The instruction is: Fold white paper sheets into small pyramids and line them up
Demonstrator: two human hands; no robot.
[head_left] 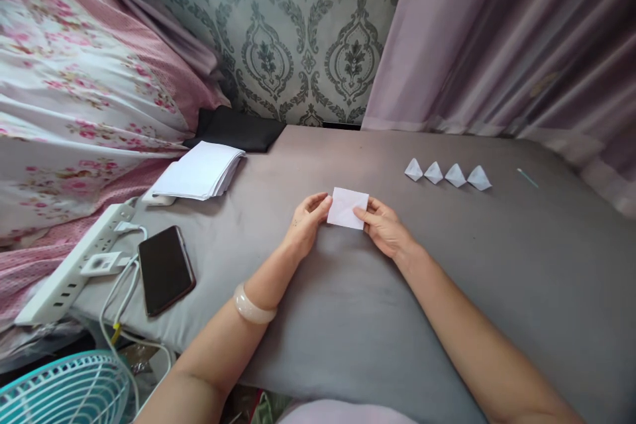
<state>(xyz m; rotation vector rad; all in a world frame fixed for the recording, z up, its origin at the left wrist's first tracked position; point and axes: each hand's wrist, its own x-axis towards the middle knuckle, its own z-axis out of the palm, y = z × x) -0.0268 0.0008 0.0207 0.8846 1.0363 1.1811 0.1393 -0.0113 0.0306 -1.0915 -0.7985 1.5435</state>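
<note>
A small white paper square [342, 207] is held up between my two hands over the grey cloth surface [318, 318]. My left hand [308, 222] grips its left edge between thumb and fingers. On the other side, my right hand [385, 224] pinches the right edge, thumb on top of the paper. Several folded white paper pieces [434, 173] with pointed tops stand in a row to the right, beyond my hands. To the left lies a stack of white paper sheets [199, 171].
A dark phone [166, 270] and a white power strip [74, 271] with cables are at the left. Below them is a turquoise fan [64, 387]. A black folded item [238, 130] lies behind the paper stack. A thin stick [527, 177] lies far right.
</note>
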